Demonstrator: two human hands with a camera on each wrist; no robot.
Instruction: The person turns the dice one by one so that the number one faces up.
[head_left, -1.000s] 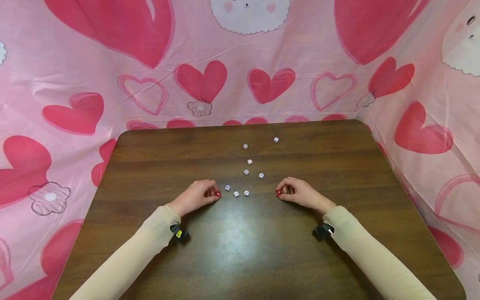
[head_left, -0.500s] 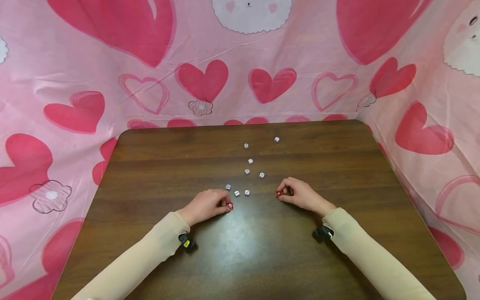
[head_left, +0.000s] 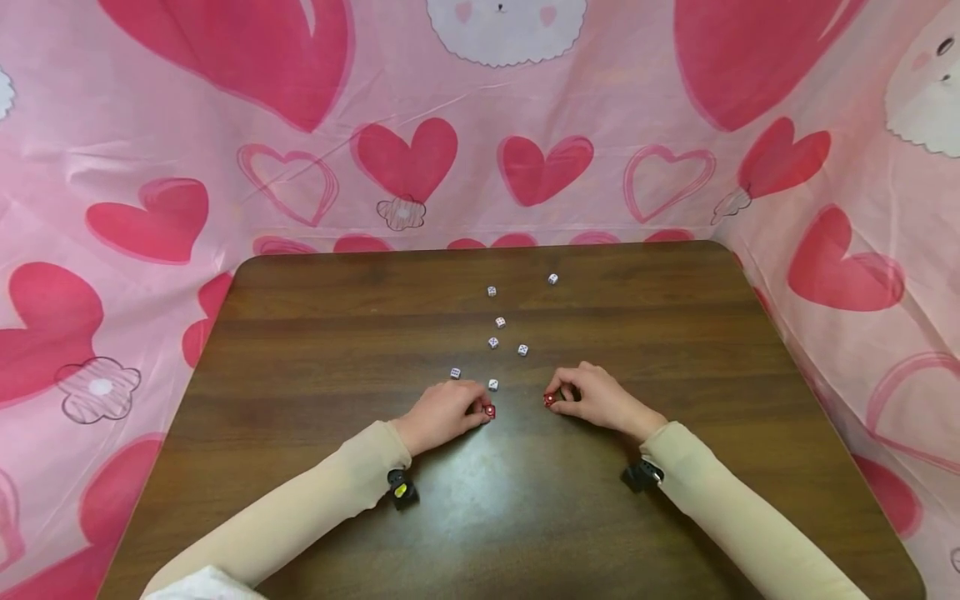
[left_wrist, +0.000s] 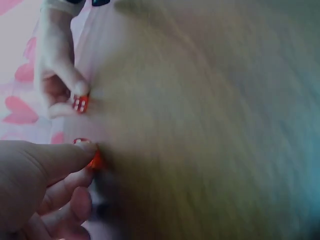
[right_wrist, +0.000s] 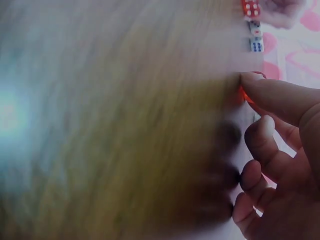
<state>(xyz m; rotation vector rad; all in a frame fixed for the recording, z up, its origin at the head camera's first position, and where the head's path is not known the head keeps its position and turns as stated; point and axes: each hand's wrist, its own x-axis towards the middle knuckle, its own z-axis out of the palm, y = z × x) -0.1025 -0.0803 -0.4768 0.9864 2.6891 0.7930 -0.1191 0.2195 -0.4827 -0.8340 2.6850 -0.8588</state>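
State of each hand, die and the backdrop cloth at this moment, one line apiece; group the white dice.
Left hand: pinching a red die.
Right hand: pinching another red die.
Both red dice: held; contact with the table unclear.
White dice: seven visible from the head camera, spread on the table, unheld.
Pink cloth: hanging, creased.

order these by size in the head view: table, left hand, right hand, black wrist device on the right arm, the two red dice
1. Table
2. Left hand and right hand: too alike to rank
3. Black wrist device
4. Left red die and right red die: alike, unranked
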